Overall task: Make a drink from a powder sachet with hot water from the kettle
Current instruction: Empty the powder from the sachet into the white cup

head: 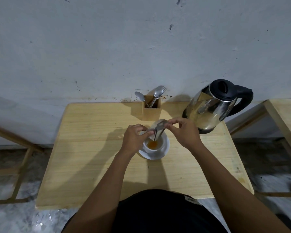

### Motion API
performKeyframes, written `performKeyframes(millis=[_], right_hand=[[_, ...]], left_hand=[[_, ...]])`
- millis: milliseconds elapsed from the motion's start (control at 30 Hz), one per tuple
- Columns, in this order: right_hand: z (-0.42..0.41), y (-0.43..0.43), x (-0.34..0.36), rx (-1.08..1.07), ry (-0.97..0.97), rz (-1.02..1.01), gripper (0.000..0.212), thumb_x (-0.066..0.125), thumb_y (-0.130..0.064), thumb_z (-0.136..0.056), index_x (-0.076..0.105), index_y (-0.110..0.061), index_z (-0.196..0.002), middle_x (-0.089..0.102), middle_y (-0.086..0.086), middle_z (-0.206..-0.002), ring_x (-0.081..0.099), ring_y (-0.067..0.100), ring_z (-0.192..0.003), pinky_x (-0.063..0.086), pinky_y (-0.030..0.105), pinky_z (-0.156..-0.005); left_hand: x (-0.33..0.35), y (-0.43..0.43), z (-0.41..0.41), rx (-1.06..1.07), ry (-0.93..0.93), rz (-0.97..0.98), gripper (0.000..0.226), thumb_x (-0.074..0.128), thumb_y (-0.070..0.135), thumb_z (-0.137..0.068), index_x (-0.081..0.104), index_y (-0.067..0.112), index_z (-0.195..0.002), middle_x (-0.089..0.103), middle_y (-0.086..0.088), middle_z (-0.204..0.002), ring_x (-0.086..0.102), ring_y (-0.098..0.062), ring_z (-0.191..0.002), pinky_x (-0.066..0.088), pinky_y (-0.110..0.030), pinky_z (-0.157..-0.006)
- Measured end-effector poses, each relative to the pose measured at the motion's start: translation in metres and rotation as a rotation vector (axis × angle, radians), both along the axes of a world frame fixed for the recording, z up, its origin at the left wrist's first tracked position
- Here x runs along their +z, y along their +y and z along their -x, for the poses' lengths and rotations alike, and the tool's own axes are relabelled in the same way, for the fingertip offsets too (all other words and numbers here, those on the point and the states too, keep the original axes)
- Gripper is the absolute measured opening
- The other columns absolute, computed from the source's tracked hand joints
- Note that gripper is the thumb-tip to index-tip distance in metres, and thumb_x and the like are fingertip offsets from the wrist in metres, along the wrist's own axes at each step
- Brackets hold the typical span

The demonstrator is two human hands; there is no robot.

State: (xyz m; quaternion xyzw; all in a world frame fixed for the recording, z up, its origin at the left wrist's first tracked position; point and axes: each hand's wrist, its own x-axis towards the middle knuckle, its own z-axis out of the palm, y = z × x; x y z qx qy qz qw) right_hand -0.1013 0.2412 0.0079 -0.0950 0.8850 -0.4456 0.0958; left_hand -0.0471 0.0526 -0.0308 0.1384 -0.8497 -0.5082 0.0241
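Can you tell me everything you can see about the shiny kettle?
The kettle looks like polished metal with a black lid, a black curved handle on its right side and a dark base. It stands upright at the back right of the wooden table, close to the wall, lid shut. Its side mirrors the table. No hand touches it.

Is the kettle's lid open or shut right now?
Shut: the black lid lies flat on the kettle, which stands upright beside the cup.
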Motion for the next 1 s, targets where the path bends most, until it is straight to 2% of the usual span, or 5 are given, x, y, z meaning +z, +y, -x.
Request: performKeyframes(millis=[200,367,633,800,1000], right_hand=[[-0.002,0.000,0.004,-0.071,0.004,0.045,0.005,0.075,-0.028,-0.084,0.072,-0.026,-0.081,0.069,-0.016,-0.078,0.053,-0.003,-0.061,0.044,0.022,-0.061],[-0.009,0.000,0.005,-0.190,-0.297,0.309,0.010,0.069,-0.026,-0.090,0.070,-0.017,-0.087,0.067,-0.006,-0.078,0.059,0.005,-0.068,0.049,0.023,-0.070],[-0.033,-0.021,-0.002,-0.313,-0.707,0.702,0.013,0.067,-0.019,-0.091,0.065,-0.012,-0.102,0.070,0.010,-0.099,0.064,0.021,-0.090,0.052,0.035,-0.088],[-0.038,-0.032,-0.010,-0.253,-0.554,0.490,0.016,0.071,-0.031,-0.087,0.068,-0.015,-0.084,0.069,0.007,-0.089,0.063,0.020,-0.087,0.053,0.033,-0.081],[-0.034,-0.023,-0.024,-0.089,-0.080,-0.003,0.027,0.067,-0.043,-0.088,0.059,-0.029,-0.110,0.058,-0.008,-0.119,0.052,0.012,-0.109,0.041,0.024,-0.081]], left_hand=[[-0.001,-0.001,-0.004,-0.007,0.001,-0.116,0.017,0.072,0.029,-0.080,0.076,0.014,-0.085,0.071,-0.001,-0.082,0.063,-0.017,-0.086,0.047,-0.030,-0.077],[0.013,-0.006,-0.009,0.090,-0.095,-0.341,0.022,0.072,0.035,-0.080,0.072,0.019,-0.094,0.072,0.007,-0.086,0.065,-0.006,-0.079,0.047,-0.011,-0.066],[0.027,-0.007,-0.017,0.079,-0.277,-0.460,0.028,0.064,0.042,-0.085,0.075,0.017,-0.090,0.073,0.007,-0.083,0.063,-0.006,-0.077,0.044,-0.020,-0.068],[0.030,-0.016,-0.018,0.271,-0.182,-0.648,0.018,0.066,0.031,-0.086,0.073,0.015,-0.091,0.076,-0.006,-0.090,0.068,-0.012,-0.078,0.049,-0.026,-0.074],[0.025,-0.052,-0.024,0.489,-0.078,-0.643,0.005,0.065,0.016,-0.085,0.069,0.018,-0.083,0.067,-0.001,-0.075,0.060,-0.017,-0.070,0.049,-0.026,-0.065]])
